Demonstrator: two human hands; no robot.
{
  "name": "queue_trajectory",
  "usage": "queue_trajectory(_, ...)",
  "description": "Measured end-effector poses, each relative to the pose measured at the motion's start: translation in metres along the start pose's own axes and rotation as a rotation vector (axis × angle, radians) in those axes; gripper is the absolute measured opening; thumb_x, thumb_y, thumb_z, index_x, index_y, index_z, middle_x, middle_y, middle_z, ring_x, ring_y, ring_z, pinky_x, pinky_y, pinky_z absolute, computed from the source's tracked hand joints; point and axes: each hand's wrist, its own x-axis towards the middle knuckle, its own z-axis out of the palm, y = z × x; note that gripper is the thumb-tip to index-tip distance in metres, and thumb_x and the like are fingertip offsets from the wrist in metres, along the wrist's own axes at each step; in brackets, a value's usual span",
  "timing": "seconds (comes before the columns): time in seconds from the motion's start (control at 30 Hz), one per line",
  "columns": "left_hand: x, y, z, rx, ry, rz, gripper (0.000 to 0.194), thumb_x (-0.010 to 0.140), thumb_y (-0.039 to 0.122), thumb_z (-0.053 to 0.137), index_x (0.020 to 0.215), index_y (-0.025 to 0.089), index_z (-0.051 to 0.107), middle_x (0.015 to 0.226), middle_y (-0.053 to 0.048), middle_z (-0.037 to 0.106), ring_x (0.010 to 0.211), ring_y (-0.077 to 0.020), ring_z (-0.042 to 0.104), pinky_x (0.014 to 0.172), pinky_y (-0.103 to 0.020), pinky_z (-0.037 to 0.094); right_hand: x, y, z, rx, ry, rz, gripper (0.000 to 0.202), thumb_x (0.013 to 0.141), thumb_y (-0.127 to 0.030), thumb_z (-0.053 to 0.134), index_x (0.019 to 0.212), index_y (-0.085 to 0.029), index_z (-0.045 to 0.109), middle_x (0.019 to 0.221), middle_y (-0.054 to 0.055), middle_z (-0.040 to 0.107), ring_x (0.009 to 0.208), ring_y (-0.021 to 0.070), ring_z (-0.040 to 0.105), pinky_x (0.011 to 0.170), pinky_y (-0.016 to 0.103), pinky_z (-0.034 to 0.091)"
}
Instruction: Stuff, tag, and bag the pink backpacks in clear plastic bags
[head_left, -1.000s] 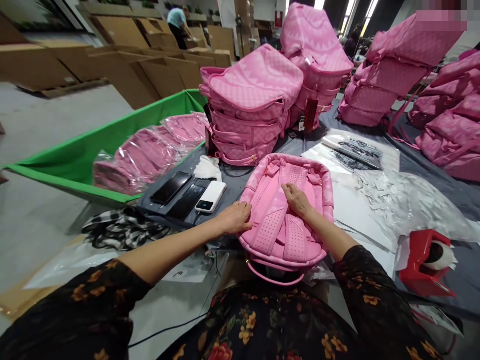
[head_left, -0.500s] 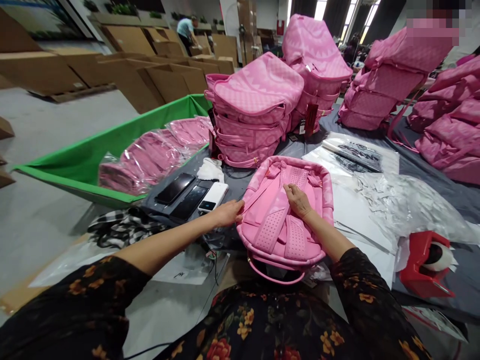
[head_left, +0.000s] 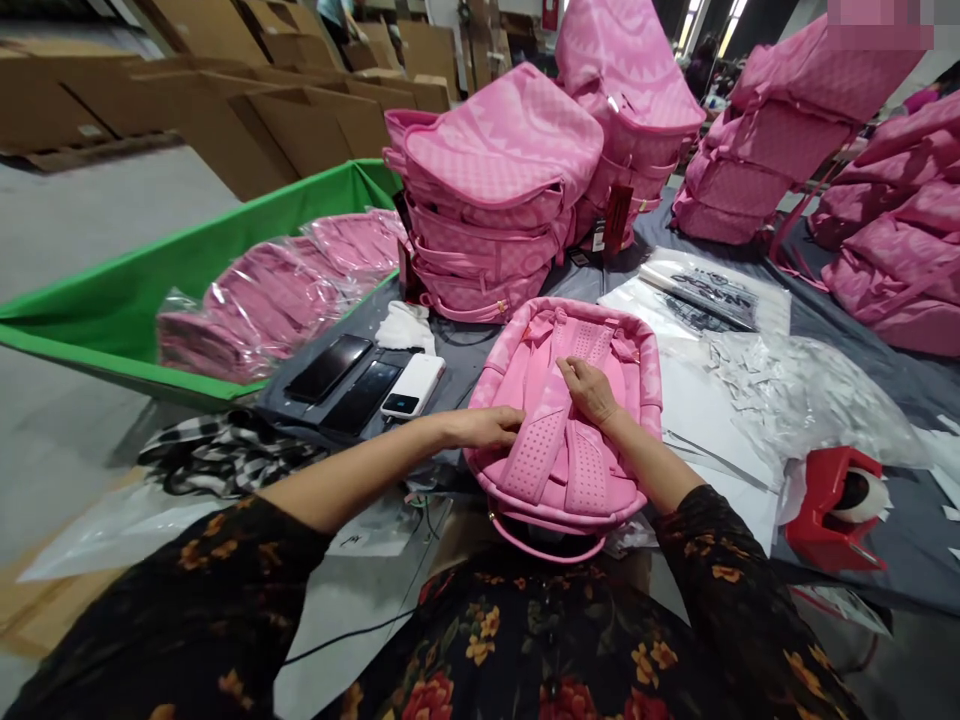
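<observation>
A pink backpack (head_left: pixel 564 420) lies strap side up at the near edge of the dark-covered table (head_left: pixel 465 375), its handle loop hanging toward me. My left hand (head_left: pixel 491 427) rests over the left part of its back panel, fingers stretched toward the perforated strap. My right hand (head_left: pixel 590 388) is on the upper middle of the straps, with thumb and fingers closed together; what they pinch is too small to make out.
Stacked pink backpacks (head_left: pixel 499 190) stand behind. Bagged pink packs fill a green bin (head_left: pixel 67 335) at left. Nearby lie phones (head_left: pixel 330 368), a white power bank (head_left: pixel 414 386), a plastic bag of scraps (head_left: pixel 810 400) and a red tape dispenser (head_left: pixel 834 510).
My left hand has moved right, from the backpack's left rim onto its back panel. My right hand stays on the straps. The view has shifted slightly downward.
</observation>
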Motion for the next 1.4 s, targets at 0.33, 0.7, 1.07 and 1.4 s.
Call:
queue_trajectory(0.33,-0.007,0.014,-0.003,0.921,0.356,0.344,0.054,0.099,0.055,0.050,0.147,0.029,0.055,0.149,-0.009,0.057,0.145,-0.0304,0.042,0.123,-0.052,0.028,0.032,-0.033,-0.025,-0.013,-0.478,0.041,0.039,0.104,-0.014,0.036,0.136,-0.007,0.056,0.127,0.023,0.061,0.098,0.0265,0.064,0.075,0.034,0.051)
queue_trajectory(0.7,0.067,-0.038,0.010,0.969,0.187,0.312,0.052,0.105,0.035,0.038,0.156,0.026,0.044,0.165,-0.006,0.040,0.156,-0.0239,0.025,0.129,-0.048,0.012,-0.053,-0.081,-0.110,0.296,-0.285,-0.499,0.031,0.108,-0.031,0.034,0.116,-0.019,0.062,0.105,0.008,0.065,0.095,0.0215,0.055,0.091,0.038,0.043)
queue_trajectory(1.07,0.051,0.004,0.033,0.847,-0.153,0.555,0.033,0.098,0.045,0.049,0.108,0.024,0.072,0.118,-0.012,0.069,0.120,-0.0292,0.056,0.114,-0.046,0.036,-0.046,-0.061,-0.007,0.345,-0.325,-0.202,0.019,0.102,-0.027,0.049,0.105,-0.017,0.065,0.106,0.009,0.066,0.098,0.0224,0.054,0.093,0.039,0.039)
queue_trajectory(1.4,0.074,-0.045,0.057,0.824,-0.234,0.823,0.038,0.099,0.040,0.037,0.074,0.028,0.063,0.080,-0.012,0.063,0.084,-0.0269,0.055,0.090,-0.045,0.044,-0.049,-0.052,-0.001,0.505,0.103,0.416,0.036,0.109,-0.026,0.020,0.099,-0.021,0.054,0.094,0.007,0.055,0.091,0.0219,0.050,0.085,0.036,0.045)
